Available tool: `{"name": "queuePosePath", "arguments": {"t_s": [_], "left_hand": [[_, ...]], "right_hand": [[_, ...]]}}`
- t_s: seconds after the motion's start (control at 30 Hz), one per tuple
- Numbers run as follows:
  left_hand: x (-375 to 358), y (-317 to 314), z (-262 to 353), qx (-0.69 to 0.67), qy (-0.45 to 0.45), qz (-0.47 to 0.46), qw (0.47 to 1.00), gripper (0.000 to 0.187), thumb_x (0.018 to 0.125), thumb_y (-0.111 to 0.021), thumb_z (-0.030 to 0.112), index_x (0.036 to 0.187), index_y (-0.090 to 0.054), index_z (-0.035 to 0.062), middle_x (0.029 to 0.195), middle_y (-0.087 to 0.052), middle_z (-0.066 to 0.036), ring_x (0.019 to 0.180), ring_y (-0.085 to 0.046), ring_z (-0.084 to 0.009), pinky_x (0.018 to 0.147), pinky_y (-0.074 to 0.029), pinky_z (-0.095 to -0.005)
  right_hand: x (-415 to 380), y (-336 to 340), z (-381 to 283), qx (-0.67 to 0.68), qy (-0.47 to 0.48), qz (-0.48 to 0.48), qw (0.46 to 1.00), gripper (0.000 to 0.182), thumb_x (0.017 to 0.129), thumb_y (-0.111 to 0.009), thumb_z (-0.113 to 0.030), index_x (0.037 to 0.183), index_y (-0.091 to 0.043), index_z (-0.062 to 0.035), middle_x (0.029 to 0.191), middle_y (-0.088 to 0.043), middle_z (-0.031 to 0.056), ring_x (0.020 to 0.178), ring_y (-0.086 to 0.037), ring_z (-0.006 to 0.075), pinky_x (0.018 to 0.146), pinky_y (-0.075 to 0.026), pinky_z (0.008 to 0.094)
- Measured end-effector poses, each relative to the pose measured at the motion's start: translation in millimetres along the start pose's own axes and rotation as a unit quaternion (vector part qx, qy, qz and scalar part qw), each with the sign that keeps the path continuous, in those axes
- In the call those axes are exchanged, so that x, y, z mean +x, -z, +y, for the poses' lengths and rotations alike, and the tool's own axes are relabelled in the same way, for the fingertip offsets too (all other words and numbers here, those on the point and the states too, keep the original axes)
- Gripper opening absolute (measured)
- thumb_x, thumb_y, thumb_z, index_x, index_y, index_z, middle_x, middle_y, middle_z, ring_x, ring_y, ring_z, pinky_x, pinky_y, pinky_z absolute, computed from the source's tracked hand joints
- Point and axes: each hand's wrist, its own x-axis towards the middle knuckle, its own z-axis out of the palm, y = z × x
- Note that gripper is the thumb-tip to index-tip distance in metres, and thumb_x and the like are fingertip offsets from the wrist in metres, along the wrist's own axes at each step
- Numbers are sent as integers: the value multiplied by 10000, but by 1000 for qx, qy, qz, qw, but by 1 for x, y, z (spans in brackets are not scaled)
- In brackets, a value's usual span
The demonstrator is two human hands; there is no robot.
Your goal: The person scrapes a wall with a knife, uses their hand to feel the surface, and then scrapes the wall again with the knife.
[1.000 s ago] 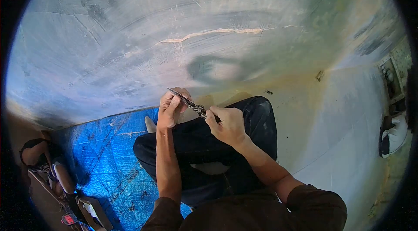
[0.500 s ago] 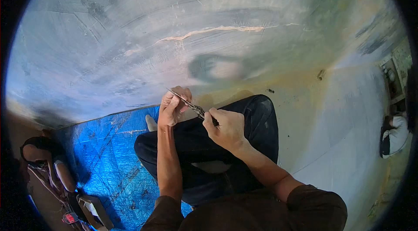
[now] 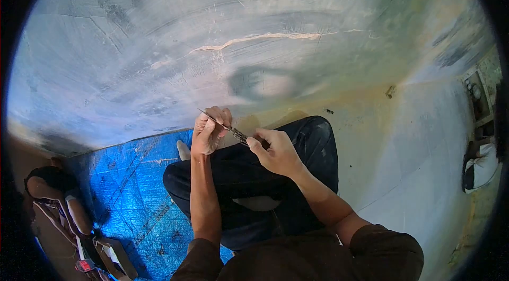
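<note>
A thin dark metal tool (image 3: pixel 239 137) with a narrow pointed blade slants between my two hands, above my crossed legs. My left hand (image 3: pixel 211 130) pinches the blade part, whose tip sticks out past the fingers at upper left. Closed round the thicker, ridged end is my right hand (image 3: pixel 275 151). What exactly the tool is cannot be made out. Just beyond the hands rises a painted grey-blue wall (image 3: pixel 175 79), with a long pale crack (image 3: pixel 254 38) running across it.
A blue tarp (image 3: pixel 138 191) lies at the left. Another person (image 3: pixel 58 188) sits at the far left near an open cardboard box (image 3: pixel 114 257). A white bundle (image 3: pixel 483 167) and a framed recess (image 3: pixel 477 95) are at the far right.
Both hands and the tool have shifted slightly to the left, and my right thumb has moved along the tool. The person at the far left has changed posture slightly.
</note>
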Motion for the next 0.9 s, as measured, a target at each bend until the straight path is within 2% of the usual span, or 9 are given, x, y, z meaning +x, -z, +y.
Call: {"name": "queuePosePath", "arguments": {"t_s": [0.07, 0.17, 0.27, 0.37, 0.47, 0.57, 0.67, 0.8, 0.9], "left_hand": [[0, 0, -2, -7, 0, -2, 1000, 303, 1033, -614, 336, 937, -611, 48, 867, -527, -54, 833, -465, -175, 566, -346, -225], [0, 2, -3, -16, 3, -8, 1000, 298, 1032, -616, 333, 938, -609, 50, 877, -526, -57, 846, -462, -180, 572, -352, -223], [0, 0, -4, -23, 3, -8, 1000, 289, 1030, -621, 326, 937, -607, 53, 885, -530, -60, 856, -461, -184, 577, -354, -224], [-1, -1, -5, -29, 4, -4, 1000, 280, 1027, -627, 318, 935, -607, 55, 895, -539, -62, 861, -461, -184, 580, -356, -226], [-1, -1, -6, -31, 4, -7, 999, 278, 1024, -634, 317, 930, -607, 57, 903, -547, -63, 863, -462, -182, 585, -361, -230], [-1, -1, -5, -30, 10, -11, 999, 276, 1005, -662, 325, 927, -585, 72, 893, -514, -43, 849, -432, -176, 598, -378, -231], [0, -1, -5, -28, 11, -13, 999, 275, 994, -677, 327, 929, -578, 79, 886, -500, -35, 839, -416, -170, 607, -388, -231], [0, -3, -4, -23, 16, 1, 1000, 276, 996, -673, 329, 933, -577, 78, 881, -504, -35, 835, -415, -164, 600, -382, -235], [1, -2, -5, -6, 9, 14, 1000, 303, 1023, -628, 349, 936, -594, 61, 859, -542, -52, 856, -478, -175, 598, -354, -239]], "right_hand": [[1, 1, -3, 42, -3, -2, 999, 428, 970, -649, -383, 776, -634, -1, 629, -596, 180, 564, -595, 371, 539, -441, 426], [2, 1, 5, 40, -3, -13, 999, 428, 957, -678, -372, 781, -643, 16, 615, -574, 173, 533, -562, 297, 539, -437, 396], [2, 9, 4, 54, -37, -46, 997, 422, 978, -682, -391, 867, -675, 16, 623, -529, 11, 588, -464, 74, 528, -375, 286], [4, 12, 4, 103, -58, -57, 991, 407, 974, -699, -386, 871, -680, 7, 629, -502, -34, 586, -433, 50, 516, -342, 265], [6, 11, 11, 104, -30, -52, 993, 379, 974, -709, -361, 857, -673, -2, 637, -483, -62, 577, -412, 38, 507, -321, 258], [6, 12, 13, 120, -47, -65, 990, 363, 974, -712, -351, 852, -663, -13, 643, -476, -68, 568, -415, 34, 500, -315, 241], [9, 15, 12, 117, -91, -79, 986, 434, 919, -731, -391, 846, -672, 33, 627, -511, 49, 608, -474, 126, 563, -407, 330], [10, 11, 16, 135, -76, -72, 985, 433, 936, -710, -394, 836, -670, 25, 632, -514, 32, 616, -480, 119, 566, -402, 329], [8, 2, 19, 165, -76, -63, 981, 414, 960, -681, -377, 827, -670, 15, 629, -505, 18, 616, -479, 115, 559, -391, 333]]}}
